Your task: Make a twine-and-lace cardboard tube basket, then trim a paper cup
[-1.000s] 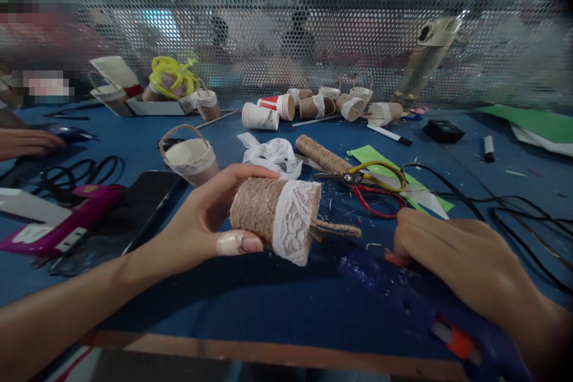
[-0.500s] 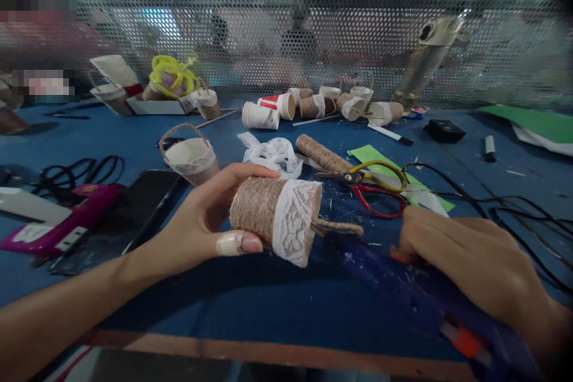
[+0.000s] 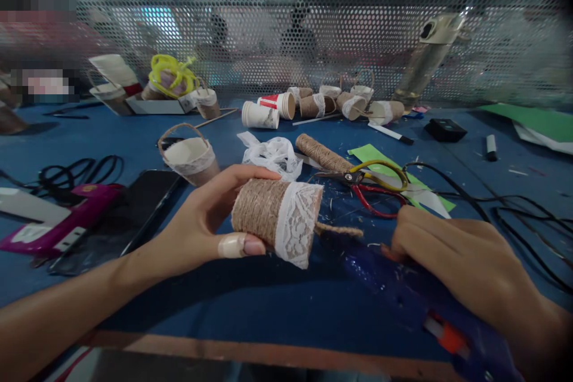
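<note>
My left hand (image 3: 210,215) is wrapped round a paper cup (image 3: 257,212) covered in jute twine, tilted with its rim to the right. White lace (image 3: 298,224) circles the rim. A short twine end (image 3: 342,230) sticks out from the cup's mouth. My right hand (image 3: 452,256) is closed on a dark blue glue gun (image 3: 403,292) with an orange part; its nozzle points at the cup's mouth and its tip is hard to make out. Beyond the cup lie loose white lace ribbon (image 3: 273,156), a twine roll (image 3: 324,152) and scissors (image 3: 351,178) with yellow and red handles.
A small twine basket (image 3: 190,158) stands behind my left hand. On the left are a magenta glue gun (image 3: 85,215) and a black phone (image 3: 152,197). Several wrapped cups (image 3: 317,106) line the perforated metal screen (image 3: 250,30). Black cables (image 3: 514,203) run along the right.
The cup has shifted very slightly to the right in my left hand. My right hand and the blue glue gun have moved a little to the left.
</note>
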Demonstrator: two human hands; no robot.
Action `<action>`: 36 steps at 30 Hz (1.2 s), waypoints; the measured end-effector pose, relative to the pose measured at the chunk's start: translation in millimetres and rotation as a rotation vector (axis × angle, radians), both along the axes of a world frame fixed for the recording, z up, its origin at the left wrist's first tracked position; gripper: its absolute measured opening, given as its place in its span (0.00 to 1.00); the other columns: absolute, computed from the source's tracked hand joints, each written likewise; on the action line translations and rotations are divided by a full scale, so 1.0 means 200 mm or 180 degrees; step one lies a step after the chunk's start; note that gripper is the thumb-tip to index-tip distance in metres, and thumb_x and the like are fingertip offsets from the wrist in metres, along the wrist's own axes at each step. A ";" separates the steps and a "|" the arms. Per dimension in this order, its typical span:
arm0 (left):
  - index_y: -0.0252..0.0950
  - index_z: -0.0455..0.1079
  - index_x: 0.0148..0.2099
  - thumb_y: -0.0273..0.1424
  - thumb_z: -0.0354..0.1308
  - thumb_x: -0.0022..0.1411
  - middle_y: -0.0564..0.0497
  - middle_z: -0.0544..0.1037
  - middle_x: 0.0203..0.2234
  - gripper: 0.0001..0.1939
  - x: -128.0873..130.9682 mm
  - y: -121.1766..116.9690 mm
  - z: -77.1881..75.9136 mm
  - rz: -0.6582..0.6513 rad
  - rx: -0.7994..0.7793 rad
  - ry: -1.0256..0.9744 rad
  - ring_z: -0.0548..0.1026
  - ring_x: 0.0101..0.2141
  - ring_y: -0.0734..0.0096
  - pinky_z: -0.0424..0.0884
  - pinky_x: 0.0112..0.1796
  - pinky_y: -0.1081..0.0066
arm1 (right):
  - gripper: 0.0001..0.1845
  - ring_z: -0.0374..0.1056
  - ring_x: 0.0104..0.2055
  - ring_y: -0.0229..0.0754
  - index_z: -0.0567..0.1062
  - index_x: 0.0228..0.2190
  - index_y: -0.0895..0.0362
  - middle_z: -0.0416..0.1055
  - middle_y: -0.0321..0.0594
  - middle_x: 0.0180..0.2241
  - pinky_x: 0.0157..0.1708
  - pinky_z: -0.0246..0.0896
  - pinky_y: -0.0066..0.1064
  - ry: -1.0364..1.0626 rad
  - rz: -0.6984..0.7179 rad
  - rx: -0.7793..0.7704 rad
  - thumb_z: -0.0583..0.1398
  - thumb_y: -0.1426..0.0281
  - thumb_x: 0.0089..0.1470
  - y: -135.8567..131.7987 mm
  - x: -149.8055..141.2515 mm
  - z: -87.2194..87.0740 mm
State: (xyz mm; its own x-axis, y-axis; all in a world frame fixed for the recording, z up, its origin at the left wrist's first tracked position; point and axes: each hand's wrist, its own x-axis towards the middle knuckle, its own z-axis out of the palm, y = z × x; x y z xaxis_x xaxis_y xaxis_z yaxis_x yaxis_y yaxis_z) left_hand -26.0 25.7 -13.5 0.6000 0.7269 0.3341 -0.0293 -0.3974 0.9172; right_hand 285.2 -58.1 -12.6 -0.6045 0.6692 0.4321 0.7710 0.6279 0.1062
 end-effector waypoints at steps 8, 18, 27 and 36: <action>0.42 0.71 0.57 0.37 0.73 0.53 0.53 0.76 0.45 0.30 0.01 0.01 0.00 0.0119 0.0113 0.0050 0.75 0.41 0.73 0.72 0.40 0.83 | 0.14 0.56 0.16 0.39 0.59 0.26 0.50 0.57 0.30 0.23 0.18 0.43 0.37 0.0008 0.0070 0.0060 0.46 0.75 0.64 0.01 0.00 -0.01; 0.44 0.71 0.58 0.40 0.73 0.52 0.53 0.73 0.49 0.31 -0.01 0.01 -0.01 0.0129 0.0115 0.0157 0.74 0.43 0.73 0.71 0.40 0.84 | 0.15 0.58 0.17 0.39 0.61 0.27 0.51 0.60 0.31 0.24 0.18 0.46 0.37 0.0055 0.0010 -0.0026 0.45 0.78 0.62 0.00 -0.01 0.01; 0.47 0.70 0.58 0.38 0.73 0.52 0.53 0.74 0.50 0.31 -0.01 0.01 -0.01 0.0062 -0.0007 0.0188 0.75 0.48 0.67 0.72 0.46 0.78 | 0.13 0.60 0.15 0.40 0.63 0.25 0.51 0.64 0.34 0.21 0.15 0.48 0.37 0.0154 0.0141 -0.0053 0.48 0.73 0.60 0.01 -0.04 0.05; 0.45 0.71 0.58 0.42 0.68 0.58 0.50 0.75 0.41 0.26 0.01 0.04 -0.03 0.0086 -0.0761 -0.0370 0.73 0.32 0.74 0.74 0.30 0.79 | 0.09 0.61 0.19 0.42 0.62 0.31 0.50 0.64 0.34 0.24 0.19 0.53 0.38 0.0602 0.0254 -0.0226 0.47 0.65 0.63 -0.04 0.01 0.03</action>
State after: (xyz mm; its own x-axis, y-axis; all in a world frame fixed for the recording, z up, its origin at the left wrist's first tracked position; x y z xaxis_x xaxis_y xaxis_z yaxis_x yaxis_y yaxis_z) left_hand -25.0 33.2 -18.5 0.5470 0.8087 0.2165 -0.1323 -0.1718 0.9762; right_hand 286.3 -66.5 -5.8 -0.5695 0.6552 0.4964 0.7206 0.6885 -0.0821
